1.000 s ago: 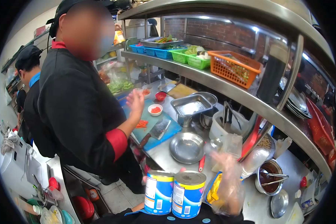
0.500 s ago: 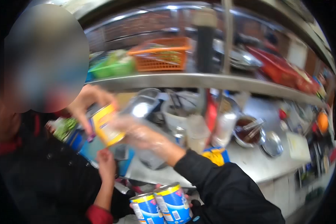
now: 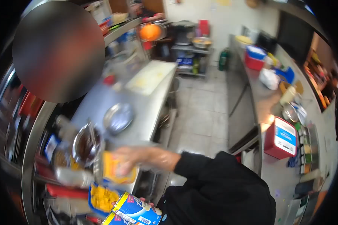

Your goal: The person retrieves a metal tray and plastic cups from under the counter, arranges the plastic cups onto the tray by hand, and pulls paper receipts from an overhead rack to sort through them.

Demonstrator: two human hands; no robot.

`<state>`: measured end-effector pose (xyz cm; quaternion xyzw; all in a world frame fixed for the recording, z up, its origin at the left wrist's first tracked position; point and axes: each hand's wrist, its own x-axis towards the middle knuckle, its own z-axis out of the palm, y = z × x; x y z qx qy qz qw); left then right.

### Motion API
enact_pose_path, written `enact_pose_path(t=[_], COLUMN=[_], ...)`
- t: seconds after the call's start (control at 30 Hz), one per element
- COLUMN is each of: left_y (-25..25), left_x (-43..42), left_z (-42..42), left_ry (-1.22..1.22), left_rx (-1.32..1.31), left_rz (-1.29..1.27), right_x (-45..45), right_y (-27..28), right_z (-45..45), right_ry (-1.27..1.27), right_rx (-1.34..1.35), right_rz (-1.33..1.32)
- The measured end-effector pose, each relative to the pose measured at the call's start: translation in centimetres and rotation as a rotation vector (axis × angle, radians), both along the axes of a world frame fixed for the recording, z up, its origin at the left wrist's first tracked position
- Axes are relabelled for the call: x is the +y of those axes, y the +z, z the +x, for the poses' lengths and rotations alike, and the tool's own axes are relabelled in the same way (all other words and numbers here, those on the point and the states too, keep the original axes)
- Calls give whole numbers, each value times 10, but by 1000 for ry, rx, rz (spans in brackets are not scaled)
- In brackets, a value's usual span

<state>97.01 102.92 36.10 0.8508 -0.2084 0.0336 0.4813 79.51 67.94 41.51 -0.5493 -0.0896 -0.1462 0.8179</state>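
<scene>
A yellow package [image 3: 116, 167], smeared by motion, is in my right hand [image 3: 128, 160], which wears a clear plastic glove and reaches over the steel counter's edge. Below it, my left hand [image 3: 148, 203] shows only fingertips around two blue-and-yellow cans [image 3: 139, 210], held side by side at the bottom of the view. Beside the cans sits a blue container [image 3: 94, 200] with yellow contents. A steel pot [image 3: 87, 144] with dark sauce and utensils stands past the package.
A round metal lid [image 3: 118, 118] and a white cutting board [image 3: 151, 78] lie on the left counter [image 3: 90, 105]. A tiled floor aisle [image 3: 202, 108] runs ahead. On the right counter stands a red box [image 3: 281, 138] with a white label.
The view has swung right, away from the co-worker. My right hand, near the co-worker's hand and a yellow package half a second ago, now holds the package over the counter. The cans remain held.
</scene>
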Motion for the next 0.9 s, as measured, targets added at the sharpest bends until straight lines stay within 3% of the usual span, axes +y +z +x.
enact_pose_path(t=[0.13,0.27,0.33,0.53,0.6,0.67,0.73,0.9], left_y=[-48,-66,-73,-98,-107,-111,-112,-104], left_x=[-205,-337,-389,-513,-552,-592,-633,-714], left_z=[-94,-183,-224,-322,-352,-383,-417,-497], left_ry=[-678,-1135,-1307,-1657,-1749,-1835,-1926,-2144], left_rx=[257,447,506,668,719,753,772,810], left_rz=[105,245,315,510,573,631,700,842], right_x=[-87,-84,-90,-145,-157,-165,-172,-177], right_y=[-69,-70,-68,-108,-119,-117,-104,-49], right_z=[-200,-302,-329,-393,-425,-457,-492,-543], right_ry=[-597,-927,-932,-1030,-939,-1009,-1394,-1849], right_rx=[121,3,-194,-608,-928,-1034,-1023,-1145], right_rz=[161,477,693,931,1144,1097,1041,707])
